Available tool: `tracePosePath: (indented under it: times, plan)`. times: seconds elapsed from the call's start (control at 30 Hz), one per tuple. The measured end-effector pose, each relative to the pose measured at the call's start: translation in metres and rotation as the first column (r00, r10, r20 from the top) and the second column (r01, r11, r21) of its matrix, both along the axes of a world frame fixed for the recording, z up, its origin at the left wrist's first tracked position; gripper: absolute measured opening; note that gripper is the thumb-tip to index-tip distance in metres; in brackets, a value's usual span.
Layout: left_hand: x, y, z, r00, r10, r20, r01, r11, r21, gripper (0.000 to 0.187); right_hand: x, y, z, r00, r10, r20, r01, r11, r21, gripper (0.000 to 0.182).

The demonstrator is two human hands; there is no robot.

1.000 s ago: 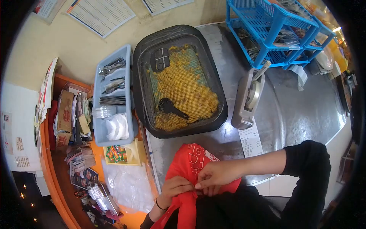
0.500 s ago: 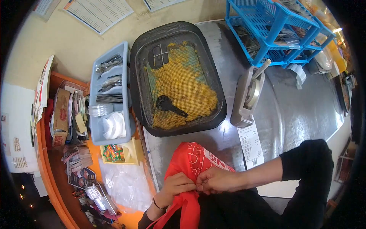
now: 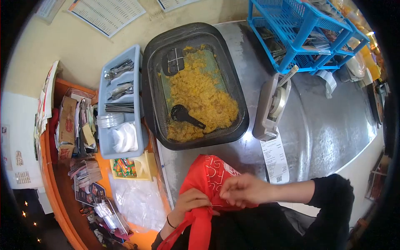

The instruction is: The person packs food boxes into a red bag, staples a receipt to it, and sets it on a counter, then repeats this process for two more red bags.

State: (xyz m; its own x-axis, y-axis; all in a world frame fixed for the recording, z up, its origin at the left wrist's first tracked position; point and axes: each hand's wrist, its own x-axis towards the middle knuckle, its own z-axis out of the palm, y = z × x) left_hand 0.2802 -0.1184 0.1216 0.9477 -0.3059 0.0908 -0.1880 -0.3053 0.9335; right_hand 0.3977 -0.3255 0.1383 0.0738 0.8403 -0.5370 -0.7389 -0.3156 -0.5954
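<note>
A red bag (image 3: 208,173) with white lettering stands at the counter's front edge, close to my body. My left hand (image 3: 191,204) is closed around its gathered neck, and red straps (image 3: 200,227) hang below that grip. Just right of the bag's neck, my right hand (image 3: 246,189) is raised in front of the lettered side. Its fingers are curled in and slightly blurred; whether anything is pinched in them is hidden.
Behind the bag sits a black mesh-covered tray (image 3: 150,100) of yellow food with a black scoop. A tape dispenser (image 3: 271,108) and a printed receipt (image 3: 275,160) lie to its right. Left are a blue cutlery tray (image 3: 139,125) and clear plastic bags (image 3: 137,204). Blue racks (image 3: 291,41) stand back right.
My right hand has lifted off the bag's neck, moving up and to the right. My left hand keeps its hold, and the bag has shifted only slightly.
</note>
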Motion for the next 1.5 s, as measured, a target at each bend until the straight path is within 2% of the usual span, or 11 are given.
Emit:
tracePosePath:
  times: [0.33, 0.43, 0.5, 0.67, 0.83, 0.97, 1.07, 1.2, 1.3, 1.43, 1.5]
  plan:
    - [-0.004, -0.008, 0.025, 0.956, 0.200, -0.216, -0.180, 0.978, 0.109, 0.032, -0.014, -0.057, 0.005, 0.653, -0.268, 0.708, 0.249, 0.959, 0.134, 0.013]
    - [-0.020, -0.028, 0.021, 0.930, 0.347, -0.119, -0.324, 0.929, 0.178, 0.043, -0.022, -0.072, -0.022, 0.039, -0.256, 0.966, 0.436, 0.874, 0.214, 0.023]
    - [-0.029, -0.043, 0.015, 0.899, 0.435, -0.050, -0.419, 0.887, 0.196, 0.051, -0.018, -0.098, -0.063, -0.111, 0.131, 0.985, 0.746, 0.666, -0.004, 0.047]
    - [-0.028, -0.060, -0.005, 0.744, 0.536, 0.398, -0.578, 0.816, -0.019, 0.047, -0.025, -0.122, -0.112, 0.380, 0.263, 0.887, 0.778, 0.427, -0.460, 0.074]
    - [-0.015, -0.049, 0.070, 0.869, 0.330, 0.370, -0.402, 0.905, 0.136, 0.038, 0.007, -0.130, -0.166, 0.219, 0.049, 0.974, 0.693, 0.696, -0.191, 0.080]
    - [0.027, -0.022, 0.078, 0.882, 0.409, -0.235, -0.461, 0.852, -0.249, 0.029, 0.016, -0.158, -0.104, 0.306, 0.106, 0.946, 0.469, 0.848, -0.246, 0.075]
    - [0.042, -0.003, 0.068, 0.819, 0.328, -0.470, -0.470, 0.854, -0.223, 0.031, -0.009, -0.165, -0.017, 0.356, -0.382, 0.853, 0.419, 0.881, 0.219, 0.060]
    - [0.009, -0.008, 0.048, 0.871, 0.291, -0.395, -0.482, 0.657, -0.580, 0.045, -0.050, -0.146, 0.015, 0.277, -0.786, 0.552, 0.553, 0.601, 0.578, 0.040]
    - [-0.022, -0.022, 0.050, 0.926, 0.326, 0.190, -0.252, 0.909, -0.331, 0.051, -0.079, -0.118, 0.031, 0.291, -0.780, 0.553, 0.533, 0.613, 0.583, 0.032]
    - [-0.034, -0.046, 0.033, 0.879, 0.467, 0.098, -0.392, 0.824, -0.410, 0.038, -0.092, -0.086, 0.043, -0.014, -0.540, 0.841, 0.332, 0.791, 0.514, 0.032]
    - [-0.033, -0.045, 0.038, 0.794, 0.591, 0.142, -0.540, 0.794, -0.281, 0.021, -0.092, -0.089, 0.046, 0.060, -0.246, 0.968, 0.310, 0.926, 0.216, 0.031]
